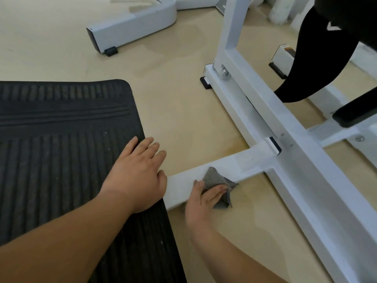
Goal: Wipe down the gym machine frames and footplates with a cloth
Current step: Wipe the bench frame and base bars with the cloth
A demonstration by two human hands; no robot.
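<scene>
1. Head view: my right hand [204, 198] grips the grey cloth [219, 181], pressing it on the white frame bar [246, 162].
2. My left hand [138, 174] lies flat, fingers straight, on the black footplate [61, 156] at that bar's near end.

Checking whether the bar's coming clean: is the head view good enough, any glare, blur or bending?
Head view: light is soft and even, faint shadows under the right hand and grey cloth; the white crossbar is bright, nearly washed out, so smudges would be hard to see; slightly soft overall; wide-angle bending slightly bows the long frame beam toward the right edge.
</scene>
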